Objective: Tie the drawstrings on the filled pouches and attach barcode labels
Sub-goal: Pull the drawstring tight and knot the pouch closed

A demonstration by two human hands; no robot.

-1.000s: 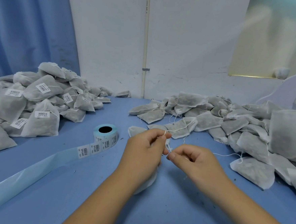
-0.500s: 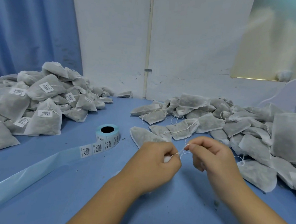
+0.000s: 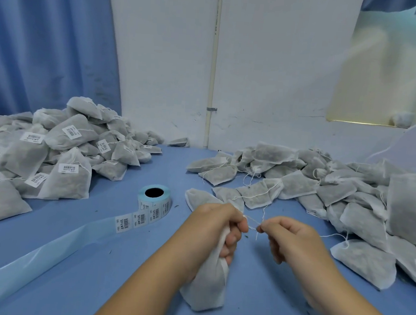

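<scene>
The pouch [image 3: 207, 287], earlier mostly hidden beneath the left hand [image 3: 211, 231], has been brought into view, gripped at its neck; the drawstring [image 3: 253, 222] has been drawn rightwards by the right hand [image 3: 292, 239], apparently taut now.

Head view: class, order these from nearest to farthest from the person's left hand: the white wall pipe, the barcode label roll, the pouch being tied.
1. Pouch being tied: gripped in the left hand, hanging below it.
2. Barcode label roll: on the blue table, to the hand's left and a little beyond.
3. White wall pipe: upright behind the table's far edge.
</scene>
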